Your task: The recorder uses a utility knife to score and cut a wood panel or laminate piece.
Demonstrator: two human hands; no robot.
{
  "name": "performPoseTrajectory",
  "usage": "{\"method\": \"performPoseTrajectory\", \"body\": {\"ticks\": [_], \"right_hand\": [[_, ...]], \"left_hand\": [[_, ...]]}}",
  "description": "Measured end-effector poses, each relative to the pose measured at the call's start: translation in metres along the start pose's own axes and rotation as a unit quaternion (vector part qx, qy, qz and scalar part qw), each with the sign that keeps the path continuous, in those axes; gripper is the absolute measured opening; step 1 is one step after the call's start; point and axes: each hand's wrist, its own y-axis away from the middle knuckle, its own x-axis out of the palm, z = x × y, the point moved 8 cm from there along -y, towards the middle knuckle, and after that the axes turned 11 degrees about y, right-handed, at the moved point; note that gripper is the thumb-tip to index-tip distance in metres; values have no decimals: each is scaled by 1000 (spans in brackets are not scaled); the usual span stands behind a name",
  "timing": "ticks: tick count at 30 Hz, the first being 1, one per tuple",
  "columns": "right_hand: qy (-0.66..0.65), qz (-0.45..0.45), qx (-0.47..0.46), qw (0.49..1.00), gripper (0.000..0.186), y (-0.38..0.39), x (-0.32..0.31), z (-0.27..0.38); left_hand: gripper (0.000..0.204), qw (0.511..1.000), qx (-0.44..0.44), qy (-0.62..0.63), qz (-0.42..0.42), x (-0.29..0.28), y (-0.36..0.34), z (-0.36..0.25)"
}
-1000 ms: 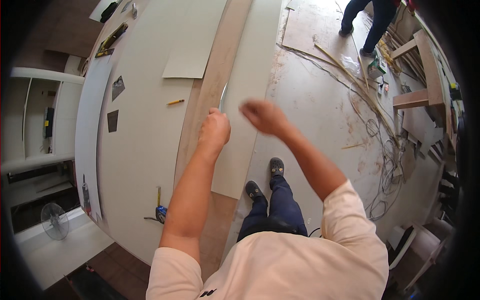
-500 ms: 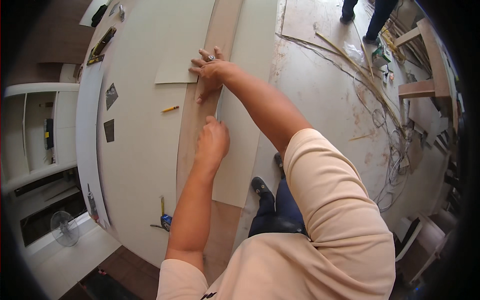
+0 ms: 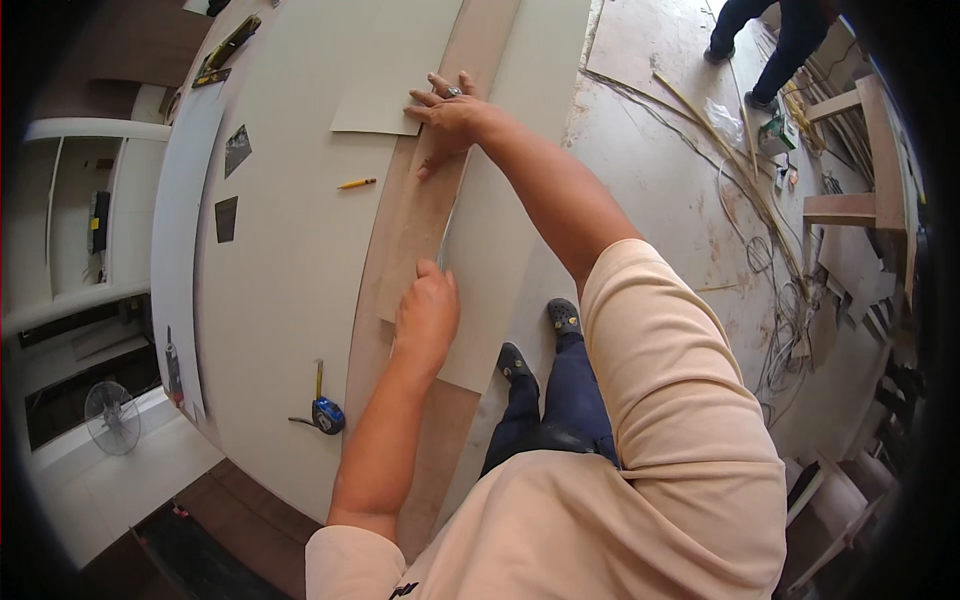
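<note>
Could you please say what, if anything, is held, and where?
The left hand grips a slim shiny tool by its hidden near end; the right hand, spread on a brown board, holds nothing.

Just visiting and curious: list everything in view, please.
Narrow board: one, brown, centre
Sliver: one, silvery, board's right edge
Pencil: one, yellow, left of board
Tape measure: one, blue, lower left
Flat pieces: two, grey, upper left
Fan: one, grey, lower left
Box: one, green, upper right
Plastic bag: one, whitish, near box
Cables: several, pale, right floor
Co-worker: one, dark trousers, top right
Left fingers: one set, curled, near sliver
Right fingers: one set, spread, across board
</note>
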Motion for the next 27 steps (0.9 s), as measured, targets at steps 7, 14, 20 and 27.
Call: {"method": "performPoseTrajectory", "body": {"ticks": [7,14,20,27], "right_hand": [[17,10,2,1000,125,-2,2,-5],[31,54,-29,998,118,-8,0,-5],[51,74,-39,995,109,-17,7,-4],[70,69,-40,994,108,-18,9,-9]], "left_hand": [[35,1000,-3,21,-3,11,28,24],[34,999,21,26,-24,-4,-2,-5],[30,998,34,46,-31,-13,-65,-44],[34,999,1,30,-19,-18,-90,-66]]}}
